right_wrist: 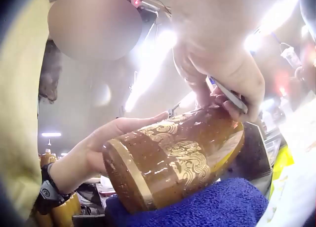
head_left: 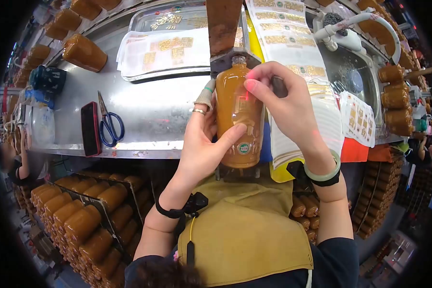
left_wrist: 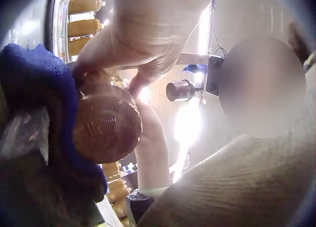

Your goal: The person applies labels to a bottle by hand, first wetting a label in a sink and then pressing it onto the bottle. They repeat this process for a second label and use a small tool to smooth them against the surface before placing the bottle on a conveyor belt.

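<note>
A glossy brown glass bottle (head_left: 239,113) lies with its neck pointing away from the person; gold designs and a small green round label show on its upper face. My left hand (head_left: 201,144) grips its left side, thumb laid over the front, a cloth cover on one finger. At the bottle's shoulder, my right hand (head_left: 285,98) brings thumb and index fingertips to the glass, lit by a red light cross. A flat grey blade-like tool (right_wrist: 229,96) is tucked in that hand's fingers. Blue towel (right_wrist: 197,207) cushions the bottle, whose gold wave pattern faces the right wrist camera.
Sheets of gold decals (head_left: 170,53) lie on a tray at the back left. Blue scissors (head_left: 111,127) and a phone (head_left: 90,128) rest on the metal table. A decal strip (head_left: 288,43) runs along the right, beside a sink with a tap (head_left: 329,36). Stacked brown bottles (head_left: 81,221) fill racks below.
</note>
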Action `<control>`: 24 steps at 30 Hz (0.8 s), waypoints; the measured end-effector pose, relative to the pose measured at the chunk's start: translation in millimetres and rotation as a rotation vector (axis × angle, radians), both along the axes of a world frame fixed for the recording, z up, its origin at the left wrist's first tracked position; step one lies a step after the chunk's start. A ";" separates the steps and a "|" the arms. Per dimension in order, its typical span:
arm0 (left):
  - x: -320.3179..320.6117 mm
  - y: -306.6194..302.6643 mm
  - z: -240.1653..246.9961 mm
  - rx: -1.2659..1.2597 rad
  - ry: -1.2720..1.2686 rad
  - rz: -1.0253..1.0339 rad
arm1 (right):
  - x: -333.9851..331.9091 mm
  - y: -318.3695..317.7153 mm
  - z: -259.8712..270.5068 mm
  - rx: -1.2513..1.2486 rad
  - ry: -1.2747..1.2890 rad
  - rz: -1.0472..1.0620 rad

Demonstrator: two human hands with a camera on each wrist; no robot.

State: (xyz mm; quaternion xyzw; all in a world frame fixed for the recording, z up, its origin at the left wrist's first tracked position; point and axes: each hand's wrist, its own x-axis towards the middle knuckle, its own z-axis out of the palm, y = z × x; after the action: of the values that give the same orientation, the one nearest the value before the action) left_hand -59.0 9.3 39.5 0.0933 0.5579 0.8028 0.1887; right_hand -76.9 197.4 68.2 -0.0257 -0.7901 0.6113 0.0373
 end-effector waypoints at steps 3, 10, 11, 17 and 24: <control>0.5 0.1 2.7 -0.034 0.005 -0.006 | -0.1 -1.8 2.4 -0.035 -0.035 -0.003; 1.2 0.9 3.7 -0.018 -0.026 0.000 | -1.6 -2.5 1.3 0.019 -0.012 -0.023; 1.4 0.8 4.2 -0.021 -0.037 0.005 | -1.5 -2.8 1.8 0.033 -0.016 -0.022; 0.6 1.3 2.7 -0.023 -0.016 0.010 | -1.9 -6.2 5.6 0.061 -0.024 -0.044; 0.5 1.1 3.5 -0.024 -0.029 0.007 | 0.8 -6.5 3.6 0.034 -0.026 -0.059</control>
State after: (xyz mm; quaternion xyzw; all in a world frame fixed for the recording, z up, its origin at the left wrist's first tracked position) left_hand -58.5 10.4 43.0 0.0777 0.5649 0.7980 0.1950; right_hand -76.1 190.9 71.8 -0.0565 -0.7995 0.5962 0.0455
